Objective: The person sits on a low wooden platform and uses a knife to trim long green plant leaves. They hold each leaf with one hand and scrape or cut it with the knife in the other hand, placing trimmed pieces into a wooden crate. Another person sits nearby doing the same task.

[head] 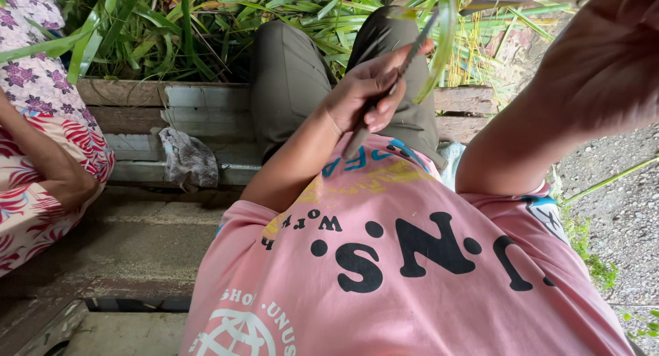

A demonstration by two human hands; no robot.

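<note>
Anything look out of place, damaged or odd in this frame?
One thing: a crumpled grey rag lies bunched on the weathered wooden bench, by cut green leaves. The left hand grips a thin knife against a leaf strip; the right hand is too close to read.

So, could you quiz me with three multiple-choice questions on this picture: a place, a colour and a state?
1. Where does the grey rag lie?
A. on the wooden planks
B. on the green leaves
C. on the person's lap

2. What colour is the person's shirt?
A. blue
B. pink
C. white

3. How is the left hand?
A. flat and open
B. resting on the rag
C. closed around a thin grey tool

Answers:
1 A: the rag sits on the wooden planks, below the green leaves.
2 B: the shirt is pink with dark print.
3 C: the left hand has its fingers curled around the thin grey tool.
</note>
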